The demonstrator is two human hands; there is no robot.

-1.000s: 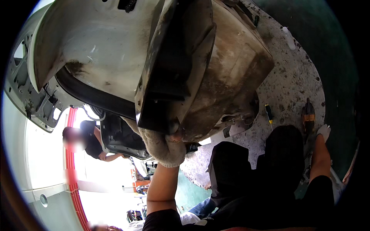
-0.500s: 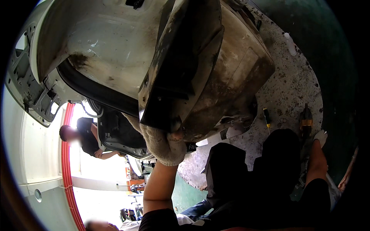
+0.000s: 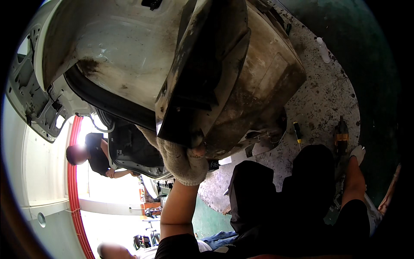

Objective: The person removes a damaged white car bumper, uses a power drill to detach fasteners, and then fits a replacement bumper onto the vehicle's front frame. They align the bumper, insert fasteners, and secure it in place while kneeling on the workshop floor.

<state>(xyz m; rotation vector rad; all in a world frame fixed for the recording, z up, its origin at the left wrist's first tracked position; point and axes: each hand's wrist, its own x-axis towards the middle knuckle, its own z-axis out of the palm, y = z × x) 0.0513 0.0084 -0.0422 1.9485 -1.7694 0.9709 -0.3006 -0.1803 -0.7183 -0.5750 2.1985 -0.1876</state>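
A dirty white car body fills the upper part of the head view. Along it runs a grimy bumper cover, with a dark gap on its inner side. My left hand, in a soiled knit glove, is closed round the end of the cover, with the thumb showing and the other fingertips hidden. Out at the right, my right hand, in a pale glove, has its fingers stretched out and holds nothing visible. Nearest to it lies a black and orange power tool.
A screwdriver and a whitish object lie on the speckled round floor plate. The green floor lies beyond. One person is beside the car at left; another is at the lower left. Red pipes run along the wall.
My hands keep their places. The person at the far left has shifted slightly, and the one at the lower left has moved a little further into view.
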